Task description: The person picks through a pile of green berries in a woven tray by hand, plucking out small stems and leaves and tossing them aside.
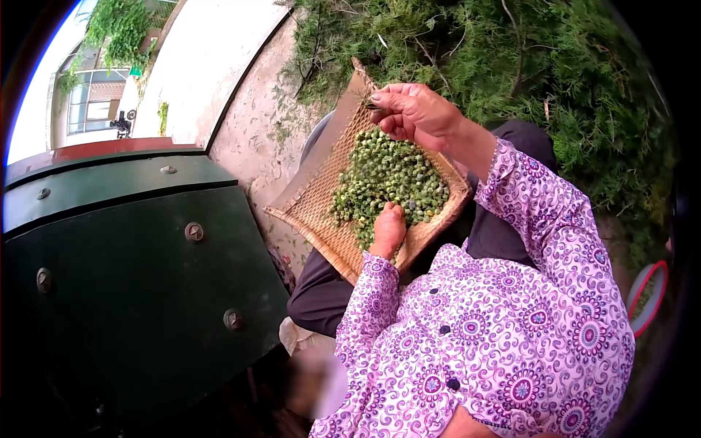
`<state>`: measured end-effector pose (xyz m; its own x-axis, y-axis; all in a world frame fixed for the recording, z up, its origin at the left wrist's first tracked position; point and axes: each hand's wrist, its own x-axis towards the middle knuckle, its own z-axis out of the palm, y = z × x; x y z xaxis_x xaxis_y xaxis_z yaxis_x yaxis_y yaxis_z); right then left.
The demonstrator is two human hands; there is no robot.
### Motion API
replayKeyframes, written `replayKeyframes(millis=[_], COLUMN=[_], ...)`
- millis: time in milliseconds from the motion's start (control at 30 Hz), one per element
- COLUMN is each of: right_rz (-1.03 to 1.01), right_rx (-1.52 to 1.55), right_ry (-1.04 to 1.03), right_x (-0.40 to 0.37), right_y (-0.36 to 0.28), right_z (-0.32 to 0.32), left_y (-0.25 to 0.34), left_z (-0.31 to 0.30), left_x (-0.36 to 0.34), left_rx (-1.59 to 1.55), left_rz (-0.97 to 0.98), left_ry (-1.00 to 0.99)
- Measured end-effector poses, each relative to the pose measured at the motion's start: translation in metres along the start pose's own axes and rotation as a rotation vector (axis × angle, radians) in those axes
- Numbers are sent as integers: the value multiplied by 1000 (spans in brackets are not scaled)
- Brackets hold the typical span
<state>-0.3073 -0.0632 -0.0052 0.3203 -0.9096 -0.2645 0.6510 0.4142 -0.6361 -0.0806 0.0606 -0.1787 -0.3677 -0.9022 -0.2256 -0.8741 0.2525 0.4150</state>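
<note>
A woven winnowing tray (307,223) rests tilted across my lap, bearing a heap of small round green cones (394,171). My right hand (418,113) is raised over the tray's far side. Its thumb and fingers are pinched together at a thin dark green bit, seemingly a sprig (375,109). Lower down, my left hand (388,230) is closed at the near edge of the heap. The curled fingers touch the cones, and what they hold is hidden.
Cut evergreen branches (467,55) pile up beyond the tray and to the right. A dark green metal-studded panel (139,285) stands close on the left. Pale concrete ground (252,139) lies past it. A red-rimmed round object (648,298) is at far right.
</note>
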Motion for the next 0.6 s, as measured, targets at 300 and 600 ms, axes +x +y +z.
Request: replayKeyframes(millis=[300, 600], right_rz=[35, 74], right_rx=[-43, -97], right_ry=[-63, -69], right_x=[-8, -3], right_y=[3, 9], right_z=[3, 2], left_y=[-73, -101], left_z=[-29, -18], left_x=[-32, -40], left_rx=[-753, -496], left_rz=[-554, -572], left_ry=[303, 158])
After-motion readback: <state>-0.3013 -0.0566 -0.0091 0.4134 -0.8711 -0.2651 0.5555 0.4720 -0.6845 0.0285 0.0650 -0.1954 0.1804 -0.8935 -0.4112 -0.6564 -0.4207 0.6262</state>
